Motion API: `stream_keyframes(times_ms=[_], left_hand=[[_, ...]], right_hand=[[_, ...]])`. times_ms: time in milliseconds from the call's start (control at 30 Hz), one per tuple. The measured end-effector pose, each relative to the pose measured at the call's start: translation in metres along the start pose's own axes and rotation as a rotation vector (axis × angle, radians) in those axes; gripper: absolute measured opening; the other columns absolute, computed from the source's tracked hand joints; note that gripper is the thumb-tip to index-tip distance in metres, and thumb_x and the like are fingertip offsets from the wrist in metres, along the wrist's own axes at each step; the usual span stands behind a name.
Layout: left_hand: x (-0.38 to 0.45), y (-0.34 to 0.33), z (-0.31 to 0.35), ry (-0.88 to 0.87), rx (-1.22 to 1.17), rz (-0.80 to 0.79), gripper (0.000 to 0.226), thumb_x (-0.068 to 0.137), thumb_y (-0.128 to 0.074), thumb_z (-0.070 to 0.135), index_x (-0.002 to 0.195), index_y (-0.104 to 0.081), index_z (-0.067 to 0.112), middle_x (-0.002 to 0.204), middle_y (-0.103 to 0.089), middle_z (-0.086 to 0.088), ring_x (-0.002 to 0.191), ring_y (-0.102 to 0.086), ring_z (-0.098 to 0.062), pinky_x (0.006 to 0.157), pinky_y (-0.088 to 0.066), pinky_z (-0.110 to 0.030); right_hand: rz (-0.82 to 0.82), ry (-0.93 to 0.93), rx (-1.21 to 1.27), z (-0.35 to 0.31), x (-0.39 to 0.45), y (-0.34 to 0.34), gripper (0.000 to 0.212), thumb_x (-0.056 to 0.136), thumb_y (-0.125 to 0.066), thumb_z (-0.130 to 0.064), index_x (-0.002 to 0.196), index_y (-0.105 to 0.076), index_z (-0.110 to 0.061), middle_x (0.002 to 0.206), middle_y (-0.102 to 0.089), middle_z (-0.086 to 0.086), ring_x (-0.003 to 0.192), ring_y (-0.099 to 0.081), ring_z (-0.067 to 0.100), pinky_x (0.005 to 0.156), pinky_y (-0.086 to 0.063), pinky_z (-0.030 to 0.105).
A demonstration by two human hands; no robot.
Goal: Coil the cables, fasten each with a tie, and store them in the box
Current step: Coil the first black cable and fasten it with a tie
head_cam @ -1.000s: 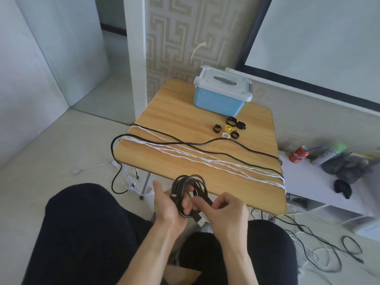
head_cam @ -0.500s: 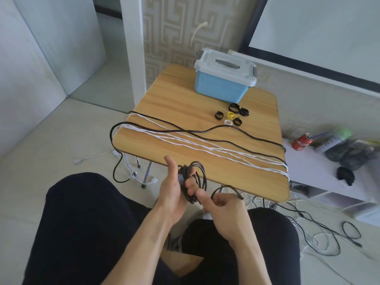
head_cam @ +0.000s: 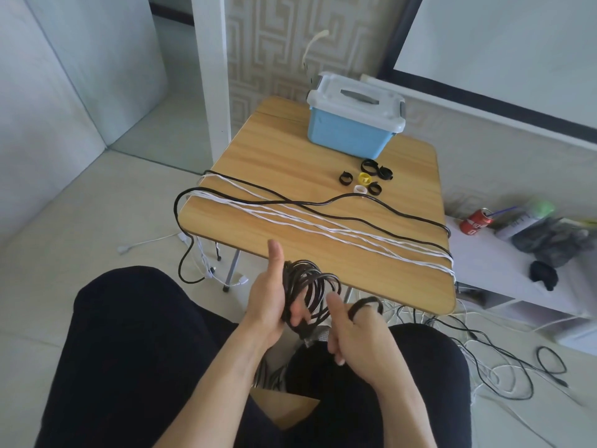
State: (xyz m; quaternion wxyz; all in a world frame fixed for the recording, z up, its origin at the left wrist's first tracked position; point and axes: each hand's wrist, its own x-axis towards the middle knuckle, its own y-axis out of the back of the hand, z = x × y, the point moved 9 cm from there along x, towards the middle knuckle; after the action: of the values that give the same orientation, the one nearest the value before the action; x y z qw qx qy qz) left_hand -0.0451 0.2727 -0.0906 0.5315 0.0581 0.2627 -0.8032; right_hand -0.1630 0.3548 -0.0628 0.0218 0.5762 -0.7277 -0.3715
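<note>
Hands [head_cam: 268, 299] two, coil [head_cam: 307, 286] one, ties [head_cam: 365, 179] six

Wood table [head_cam: 277, 140], box [head_cam: 350, 130], ties [head_cam: 365, 179], cables [head_cam: 323, 224]

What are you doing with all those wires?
A person is winding up a black cable. The left hand holds the coil, and the right hand grips the loose end of it. More black and white cables lie stretched across the wooden table. The little ties wait beside the blue box, whose lid is on. No tie shows on the coil.
</note>
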Motion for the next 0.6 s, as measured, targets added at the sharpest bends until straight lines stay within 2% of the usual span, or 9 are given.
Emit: stream_keyframes(times_ms=[100,167,233,300,333,400,433,500,600], left_hand=[[-0.004,0.002,-0.002,0.034,-0.056,0.090,0.080,0.083,-0.019,0.079,0.042,-0.066,0.028,0.045,-0.034,-0.003,0.036,-0.030,-0.015,0.049,-0.026,-0.029],[-0.002,0.004,-0.008,0.070,-0.066,0.110,0.084,0.084,-0.016,0.079,0.041,-0.064,0.025,0.048,-0.037,-0.003,0.038,-0.031,-0.014,0.044,-0.026,-0.026],[0.001,0.004,-0.015,0.121,-0.073,0.084,0.086,0.079,-0.017,0.084,0.049,-0.063,0.018,0.047,-0.037,-0.003,0.040,-0.032,-0.015,0.047,-0.032,-0.025],[0.002,-0.001,-0.019,0.160,-0.068,-0.022,0.091,0.080,-0.015,0.085,0.058,-0.063,0.011,0.046,-0.035,-0.002,0.042,-0.032,-0.018,0.055,-0.037,-0.030],[0.003,-0.005,-0.021,0.171,-0.081,-0.094,0.089,0.087,-0.017,0.083,0.064,-0.062,0.009,0.047,-0.034,-0.002,0.044,-0.033,-0.019,0.056,-0.038,-0.032],[0.000,-0.017,-0.019,0.171,-0.136,-0.272,0.067,0.098,-0.036,0.065,0.075,-0.061,0.007,0.052,-0.035,-0.002,0.048,-0.033,-0.020,0.058,-0.040,-0.034],[-0.003,-0.024,-0.017,0.168,-0.158,-0.361,0.049,0.095,-0.047,0.051,0.081,-0.060,0.006,0.054,-0.037,-0.003,0.050,-0.035,-0.020,0.060,-0.041,-0.035],[-0.009,-0.033,-0.013,0.146,-0.129,-0.483,0.024,0.088,-0.055,0.029,0.091,-0.058,0.006,0.062,-0.043,-0.004,0.058,-0.041,-0.021,0.069,-0.043,-0.036],[-0.014,-0.041,-0.012,0.115,-0.047,-0.576,0.018,0.099,-0.054,0.024,0.100,-0.058,0.007,0.076,-0.050,-0.005,0.072,-0.047,-0.021,0.082,-0.042,-0.037]], right_hand=[[0.031,0.134,0.104,-0.010,-0.001,0.001,0.036,0.101,-0.050,-0.045,0.080,-0.061,-0.019,0.051,-0.045,-0.012,0.051,-0.042,0.008,0.054,-0.038,0.022],[0.008,0.204,0.101,-0.016,-0.001,-0.006,0.016,0.094,-0.064,-0.045,0.100,-0.063,-0.031,0.052,-0.044,-0.015,0.053,-0.042,0.006,0.055,-0.043,0.025],[0.058,0.250,0.084,-0.015,0.000,-0.007,0.022,0.091,-0.070,-0.042,0.111,-0.066,-0.034,0.054,-0.049,-0.014,0.055,-0.047,0.006,0.057,-0.050,0.031],[0.171,0.241,0.131,-0.013,0.002,0.001,0.011,0.093,-0.069,-0.038,0.099,-0.071,-0.029,0.058,-0.058,-0.010,0.057,-0.053,0.006,0.057,-0.048,0.023],[0.221,0.210,0.171,-0.008,0.004,0.005,0.015,0.093,-0.067,-0.039,0.088,-0.071,-0.025,0.060,-0.061,-0.007,0.057,-0.054,0.006,0.055,-0.044,0.019],[0.297,0.128,0.205,0.002,0.008,0.011,0.032,0.093,-0.063,-0.047,0.075,-0.069,-0.020,0.061,-0.063,-0.003,0.056,-0.055,0.005,0.053,-0.041,0.017],[0.315,0.082,0.206,0.006,0.009,0.013,0.037,0.093,-0.061,-0.049,0.073,-0.068,-0.018,0.061,-0.065,-0.001,0.056,-0.056,0.006,0.052,-0.042,0.017],[0.306,-0.003,0.238,0.013,0.010,0.013,0.040,0.097,-0.056,-0.049,0.076,-0.067,-0.016,0.061,-0.067,-0.001,0.054,-0.061,0.004,0.049,-0.043,0.013],[0.177,-0.100,0.232,0.019,0.009,0.005,0.039,0.101,-0.048,-0.048,0.086,-0.065,-0.016,0.061,-0.070,-0.003,0.057,-0.066,0.001,0.050,-0.045,0.010]])
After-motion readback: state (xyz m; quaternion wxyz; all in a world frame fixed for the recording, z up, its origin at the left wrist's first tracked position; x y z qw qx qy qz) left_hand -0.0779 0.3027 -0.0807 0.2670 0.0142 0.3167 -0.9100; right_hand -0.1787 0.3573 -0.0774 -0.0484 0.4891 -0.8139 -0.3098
